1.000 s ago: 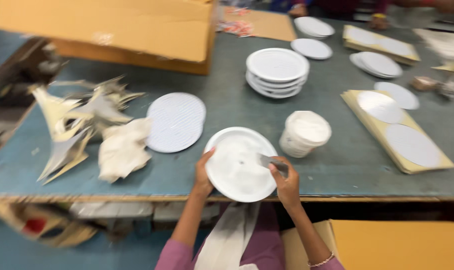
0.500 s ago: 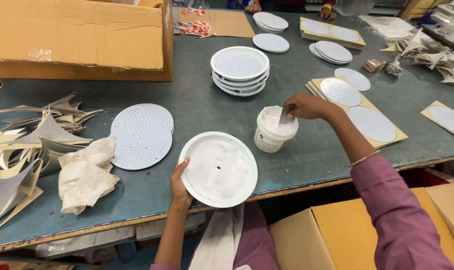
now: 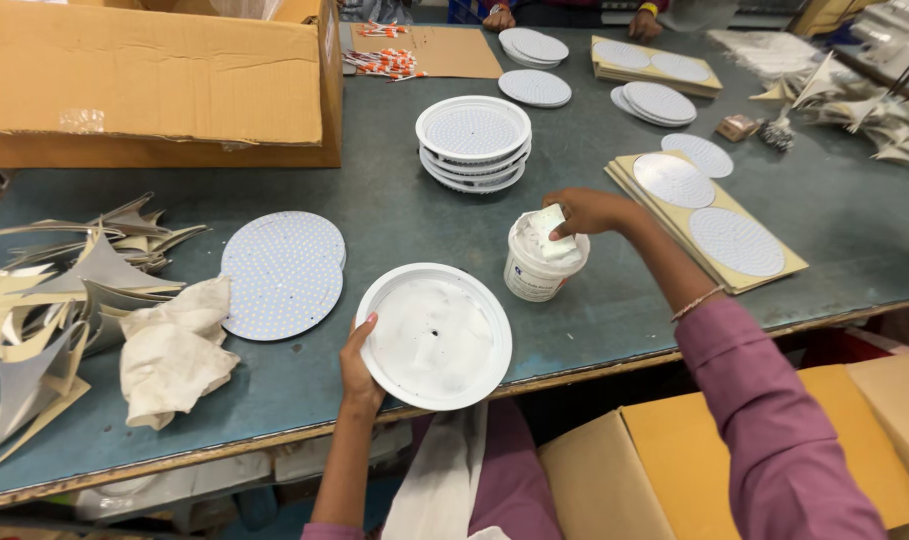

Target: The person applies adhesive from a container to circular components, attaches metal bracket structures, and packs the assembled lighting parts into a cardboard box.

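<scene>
**Grey-green desk, white dish, tub of paste**

Grey-green desk (image 3: 394,210) carried everything. Far behind the white round dish (image 3: 435,337) sat a big cardboard box (image 3: 154,80); just behind and left of the dish lay perforated discs (image 3: 282,275), with a crumpled cloth (image 3: 174,350) farther left. Right behind the dish stood a small white tub (image 3: 536,268). The left hand (image 3: 357,368) was curled around the dish's near-left rim at the desk edge. The right hand (image 3: 589,212) pinched a small white scraper (image 3: 549,228) over the tub.

White round housing (image 3: 434,335), white tub (image 3: 536,265), grey-green table (image 3: 394,210), brown cardboard box (image 3: 154,80), white dotted discs (image 3: 282,275).
</scene>
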